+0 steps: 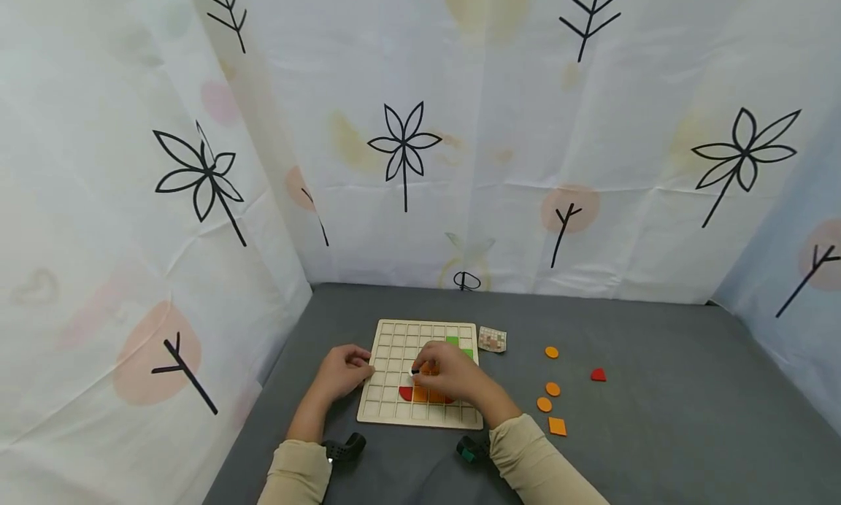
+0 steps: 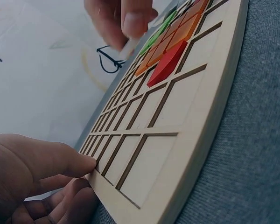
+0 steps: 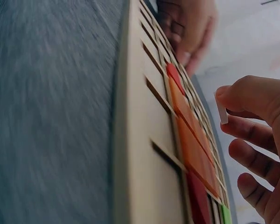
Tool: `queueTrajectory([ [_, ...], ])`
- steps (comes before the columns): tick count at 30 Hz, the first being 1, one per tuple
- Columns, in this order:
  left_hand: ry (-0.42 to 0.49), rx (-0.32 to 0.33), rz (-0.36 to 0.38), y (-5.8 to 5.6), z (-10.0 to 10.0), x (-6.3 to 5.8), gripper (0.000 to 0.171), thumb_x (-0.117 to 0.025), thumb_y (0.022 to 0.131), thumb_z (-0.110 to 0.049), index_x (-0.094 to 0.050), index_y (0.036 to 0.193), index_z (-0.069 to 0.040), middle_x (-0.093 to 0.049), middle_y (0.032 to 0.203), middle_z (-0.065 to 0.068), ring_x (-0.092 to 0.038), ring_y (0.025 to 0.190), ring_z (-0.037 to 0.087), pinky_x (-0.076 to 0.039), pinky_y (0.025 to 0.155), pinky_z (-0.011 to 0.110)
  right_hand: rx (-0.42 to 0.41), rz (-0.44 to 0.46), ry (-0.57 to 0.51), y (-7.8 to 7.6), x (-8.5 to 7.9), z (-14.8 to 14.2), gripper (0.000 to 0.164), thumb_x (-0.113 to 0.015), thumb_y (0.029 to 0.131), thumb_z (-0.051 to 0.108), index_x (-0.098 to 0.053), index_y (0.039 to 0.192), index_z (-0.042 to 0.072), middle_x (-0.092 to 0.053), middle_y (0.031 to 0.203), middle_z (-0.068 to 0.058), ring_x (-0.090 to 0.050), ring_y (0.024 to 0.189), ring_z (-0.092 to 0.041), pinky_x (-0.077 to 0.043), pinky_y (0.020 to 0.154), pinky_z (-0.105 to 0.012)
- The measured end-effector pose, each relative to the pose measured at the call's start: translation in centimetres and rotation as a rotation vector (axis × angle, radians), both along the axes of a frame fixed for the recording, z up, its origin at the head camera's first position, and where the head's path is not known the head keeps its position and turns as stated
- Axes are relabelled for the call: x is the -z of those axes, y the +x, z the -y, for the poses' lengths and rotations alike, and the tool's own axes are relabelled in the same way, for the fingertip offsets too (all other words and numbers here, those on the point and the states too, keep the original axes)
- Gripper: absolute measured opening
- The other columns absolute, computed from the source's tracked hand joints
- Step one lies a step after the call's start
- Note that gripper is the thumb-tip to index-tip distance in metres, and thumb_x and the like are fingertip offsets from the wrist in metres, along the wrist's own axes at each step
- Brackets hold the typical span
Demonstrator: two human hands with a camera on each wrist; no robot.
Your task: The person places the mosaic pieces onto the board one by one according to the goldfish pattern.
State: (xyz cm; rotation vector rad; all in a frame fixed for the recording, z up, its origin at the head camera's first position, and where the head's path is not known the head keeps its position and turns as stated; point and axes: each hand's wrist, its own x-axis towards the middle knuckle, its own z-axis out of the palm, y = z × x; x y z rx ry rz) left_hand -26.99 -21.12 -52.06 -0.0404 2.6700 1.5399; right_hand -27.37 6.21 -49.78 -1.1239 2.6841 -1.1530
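A pale wooden grid board [image 1: 384,410] lies on the grey table, several tiles set in its squares. Thumb on its left edge and fingers curled against its side, my left hand [image 1: 343,374] holds the board. Over the middle of the grid, my right hand [image 1: 453,374] pinches a small thin white tile [image 3: 221,109] between thumb and index finger, above the board's surface. Below that hand are orange square tiles [image 2: 176,35] in a block, with a rounded red tile [image 2: 167,64] at their left. Green tiles [image 1: 452,341] sit near the board's far right corner, partly hidden by the right hand.
A small printed pattern card [image 1: 493,339] lies beside the board's upper right corner. Farther right are loose orange round tiles [image 1: 553,389], an orange square tile [image 1: 557,426] and a red tile [image 1: 598,374]. A patterned white curtain [image 1: 486,162] rises behind the table.
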Motion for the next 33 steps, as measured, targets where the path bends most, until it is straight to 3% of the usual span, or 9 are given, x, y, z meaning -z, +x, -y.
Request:
queueTrajectory([
  [5, 0.000, -0.004, -0.004, -0.1, -0.1, -0.2, 0.023, -0.078, 0.091, -0.006, -0.074, 0.113, 0.002, -0.072, 0.088, 0.009, -0.068, 0.069, 0.016, -0.058, 0.065, 0.032, -0.010, -0.038, 0.026, -0.1, 0.6, 1.3, 0.006, -0.079, 0.096, 0.015, -0.082, 0.101, 0.012, -0.075, 0.102, -0.001, -0.065, 0.090, -0.012, -0.057, 0.084, -0.029],
  [20, 0.000, 0.003, -0.011, 0.0, -0.1, -0.3, 0.023, -0.078, 0.091, -0.005, -0.074, 0.112, 0.003, -0.072, 0.088, 0.010, -0.068, 0.069, 0.016, -0.059, 0.064, 0.031, -0.001, -0.061, 0.100, 0.1, 0.9, 1.9, 0.006, -0.077, 0.097, 0.014, -0.084, 0.098, 0.014, -0.073, 0.100, 0.000, -0.064, 0.087, -0.010, -0.055, 0.079, -0.024],
  [33, 0.002, -0.013, -0.004, 0.0, -0.2, -0.2, 0.023, -0.078, 0.089, -0.004, -0.074, 0.111, 0.002, -0.071, 0.086, 0.009, -0.067, 0.068, 0.016, -0.058, 0.064, 0.032, 0.039, -0.006, 0.111, 0.1, 0.7, 2.0, 0.012, -0.073, 0.100, 0.015, -0.085, 0.099, 0.014, -0.071, 0.100, 0.001, -0.058, 0.082, -0.005, -0.052, 0.076, -0.023],
])
